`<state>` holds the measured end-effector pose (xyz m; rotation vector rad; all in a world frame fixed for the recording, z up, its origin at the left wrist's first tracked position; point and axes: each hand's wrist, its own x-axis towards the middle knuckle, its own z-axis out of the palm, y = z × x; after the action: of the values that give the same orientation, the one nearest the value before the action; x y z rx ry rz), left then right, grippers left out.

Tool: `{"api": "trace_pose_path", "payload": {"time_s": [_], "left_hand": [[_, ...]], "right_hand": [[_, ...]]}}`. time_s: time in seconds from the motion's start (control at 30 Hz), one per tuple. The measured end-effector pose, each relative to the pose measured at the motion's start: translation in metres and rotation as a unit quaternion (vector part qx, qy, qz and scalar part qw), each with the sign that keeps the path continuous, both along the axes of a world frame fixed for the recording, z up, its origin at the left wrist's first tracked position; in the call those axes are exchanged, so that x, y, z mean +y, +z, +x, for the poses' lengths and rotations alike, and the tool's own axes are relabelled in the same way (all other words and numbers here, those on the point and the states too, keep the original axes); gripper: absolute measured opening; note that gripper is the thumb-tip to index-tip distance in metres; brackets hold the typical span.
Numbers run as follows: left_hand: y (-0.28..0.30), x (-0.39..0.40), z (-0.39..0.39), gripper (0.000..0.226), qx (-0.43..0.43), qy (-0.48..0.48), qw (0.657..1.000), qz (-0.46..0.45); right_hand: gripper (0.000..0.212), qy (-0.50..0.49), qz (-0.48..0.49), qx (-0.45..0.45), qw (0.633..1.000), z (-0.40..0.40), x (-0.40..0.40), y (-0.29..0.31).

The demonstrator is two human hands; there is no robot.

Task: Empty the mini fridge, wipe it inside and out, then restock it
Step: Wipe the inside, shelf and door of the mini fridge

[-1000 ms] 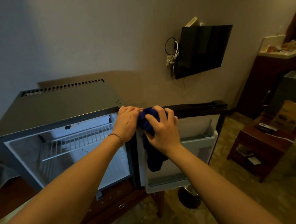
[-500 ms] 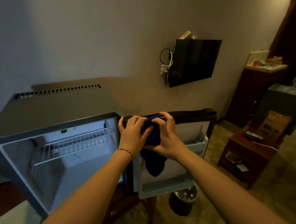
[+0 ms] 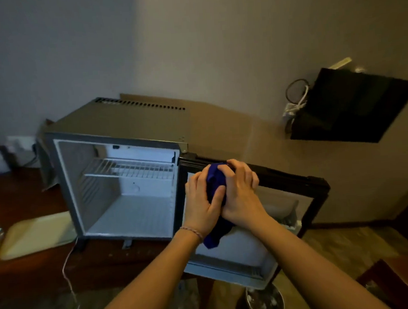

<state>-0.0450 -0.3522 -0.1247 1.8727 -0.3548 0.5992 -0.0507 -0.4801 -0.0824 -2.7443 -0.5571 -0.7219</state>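
- My left hand (image 3: 201, 202) and right hand (image 3: 240, 192) meet mid-frame, fingers curled round one blue cloth (image 3: 215, 184), bunched between them.
- The open door (image 3: 295, 184) lies directly beneath; its top edge runs toward the lower right (right hand nearer).
- One mini fridge (image 3: 124, 125), emptied, one wire shelf (image 3: 129, 168), sits left of centre.
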Motion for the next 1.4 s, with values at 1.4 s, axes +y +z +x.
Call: {"api": "trace_pose_path", "payload": {"time_s": [1.4], "left_hand": [[-0.05, 0.048, 0.016, 0.025, 0.072, 0.09, 0.989, -0.096]], "right_hand": [[0.102, -0.18, -0.179, 0.083, 0.964, 0.043, -0.017, 0.033]]}}
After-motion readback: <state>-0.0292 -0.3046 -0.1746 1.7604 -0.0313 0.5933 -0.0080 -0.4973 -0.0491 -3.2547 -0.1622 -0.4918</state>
